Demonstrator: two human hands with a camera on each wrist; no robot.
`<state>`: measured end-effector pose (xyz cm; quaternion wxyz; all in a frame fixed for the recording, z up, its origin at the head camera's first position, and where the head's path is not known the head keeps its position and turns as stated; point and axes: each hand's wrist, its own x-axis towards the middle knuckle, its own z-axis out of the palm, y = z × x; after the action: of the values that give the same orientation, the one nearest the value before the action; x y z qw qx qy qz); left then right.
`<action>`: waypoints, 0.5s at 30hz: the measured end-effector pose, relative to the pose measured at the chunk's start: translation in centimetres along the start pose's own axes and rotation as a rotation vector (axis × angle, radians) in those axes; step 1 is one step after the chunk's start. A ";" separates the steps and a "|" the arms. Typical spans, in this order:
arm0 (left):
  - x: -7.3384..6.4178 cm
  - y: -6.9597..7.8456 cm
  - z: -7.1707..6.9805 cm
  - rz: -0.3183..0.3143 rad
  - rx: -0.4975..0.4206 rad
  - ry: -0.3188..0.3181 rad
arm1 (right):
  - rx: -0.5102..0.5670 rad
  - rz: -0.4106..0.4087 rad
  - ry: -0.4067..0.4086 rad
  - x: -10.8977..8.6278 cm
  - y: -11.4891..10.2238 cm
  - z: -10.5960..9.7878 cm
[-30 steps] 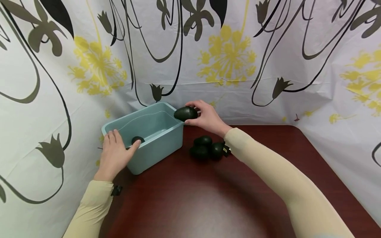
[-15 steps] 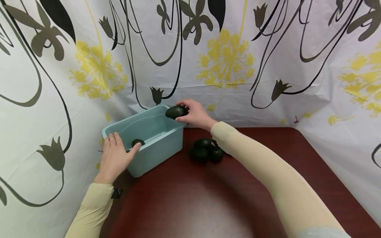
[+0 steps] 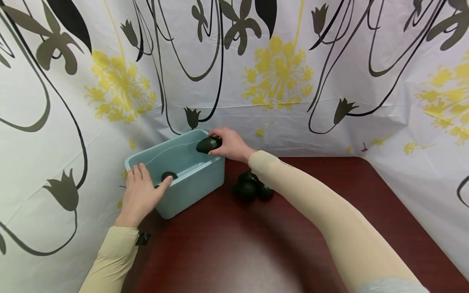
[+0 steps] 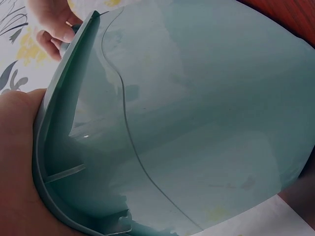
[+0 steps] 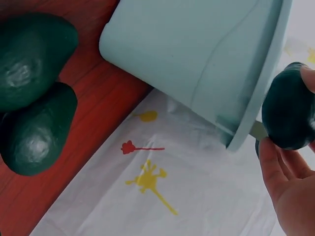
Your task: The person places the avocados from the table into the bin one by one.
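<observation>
My right hand (image 3: 231, 145) holds a dark green avocado (image 3: 209, 144) between fingers and thumb, over the far right end of a light blue plastic bin (image 3: 194, 194). In the right wrist view the held avocado (image 5: 289, 107) appears just beyond the bin's rim (image 5: 261, 88). My left hand (image 3: 141, 197) rests on the bin's near left corner, fingers extended across the rim and thumb over the front edge. Another avocado (image 3: 169, 176) lies inside the bin, partly hidden by the front wall. Several more avocados (image 3: 245, 191) sit grouped on the table to the right, partly behind my right forearm.
The bin stands at the back left of a reddish-brown wooden table (image 3: 234, 252). A white curtain (image 3: 234, 89) with grey and yellow flower prints hangs behind and to the left. Dark wrist gear (image 3: 143, 239) sits at my left cuff.
My right hand has carried the avocado left and slightly down, from the bin's right rim to over its opening. The left hand stays on the corner.
</observation>
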<state>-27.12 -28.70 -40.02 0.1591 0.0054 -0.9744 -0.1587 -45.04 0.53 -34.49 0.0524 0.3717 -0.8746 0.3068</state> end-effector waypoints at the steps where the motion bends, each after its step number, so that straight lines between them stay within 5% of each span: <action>1: 0.0 0.0 0.0 -0.001 -0.001 -0.001 | -0.005 0.001 -0.011 0.1 -0.1 0.2; 15: 0.0 -0.1 0.0 -0.012 -0.017 -0.006 | -0.021 0.043 -0.072 0.2 -1.2 1.8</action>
<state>-27.15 -28.82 -40.02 0.1553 0.0094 -0.9734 -0.1680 -44.11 -1.24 -35.34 0.0184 0.3628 -0.8870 0.2850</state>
